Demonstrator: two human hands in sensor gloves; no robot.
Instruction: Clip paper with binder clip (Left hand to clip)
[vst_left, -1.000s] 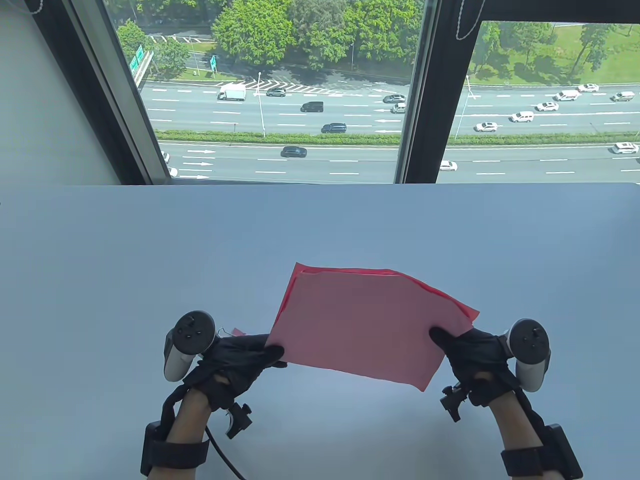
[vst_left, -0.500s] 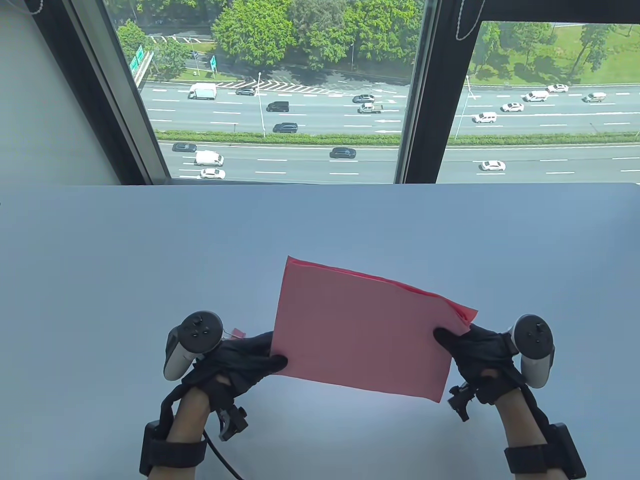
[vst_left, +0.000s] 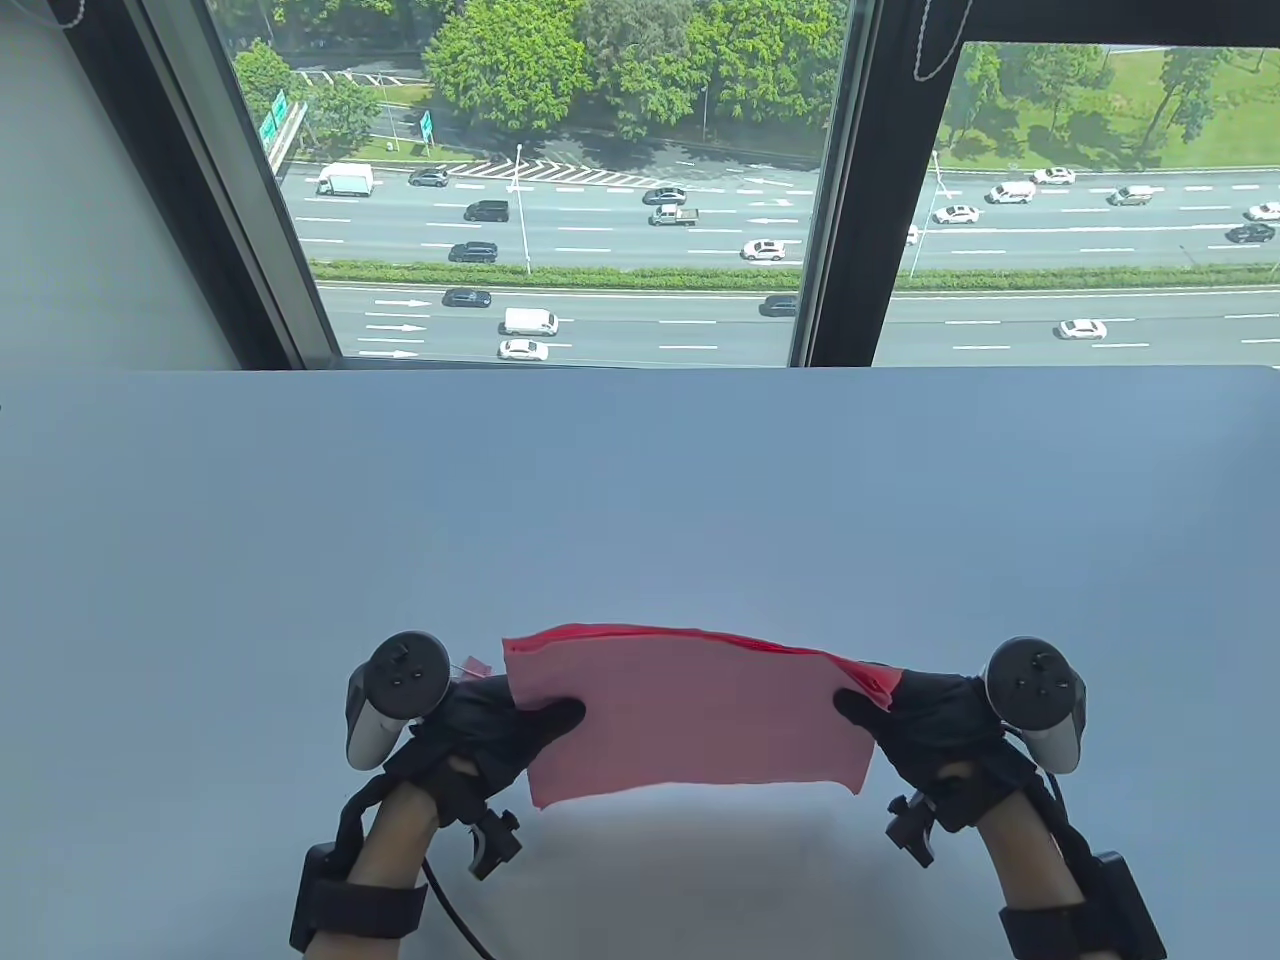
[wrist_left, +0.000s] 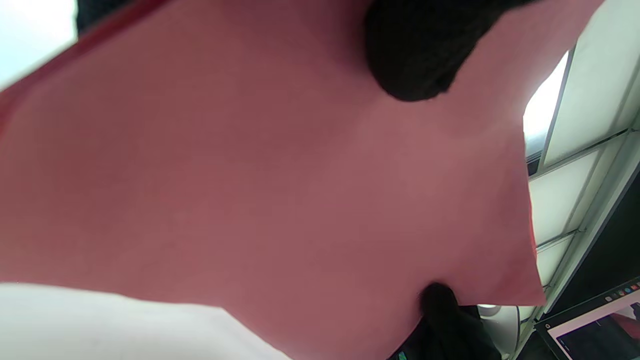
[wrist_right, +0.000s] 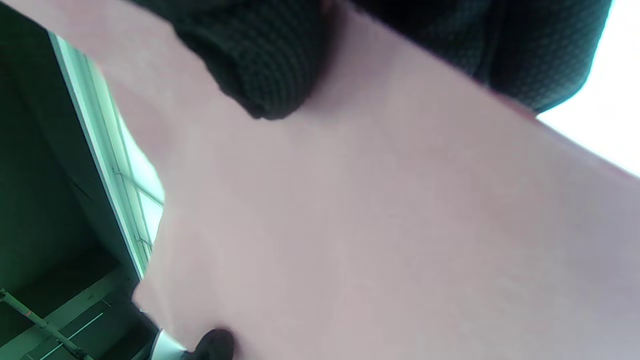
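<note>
- Pink paper stack (vst_left: 690, 715) held up off the table (vst_left: 640, 480) by its two short sides, tilted steeply so the top edge leans away, likely to square the sheets before any clipping.
- Left hand (vst_left: 490, 725) closed on the stack's left edge: thumb across the near face, other fingers behind; the thumb tip (wrist_left: 415, 65) lying dark on the pink sheet in the left wrist view.
- Right hand (vst_left: 925, 715) pinching the right edge the same way, thumb (wrist_right: 260, 70) pressed on the facing sheet, the other fingers hidden behind the paper.
- Symmetrical grip on both ends, judged as a way of keeping the sheets taut and aligned (a darker red line along the top edge suggests more than one layer, not yet perfectly flush).
- Small pink scrap (vst_left: 478, 664) showing just beside the left hand, by the tracker (vst_left: 395, 695); possibly the binder clip, too little visible to say.
- No clip seen on the paper anywhere, so clipping judged not yet done.
- Next step, as a guess: left hand to let go and take up the clip while the right hand carries the stack alone (risk of sheets fanning out once one side is freed).
</note>
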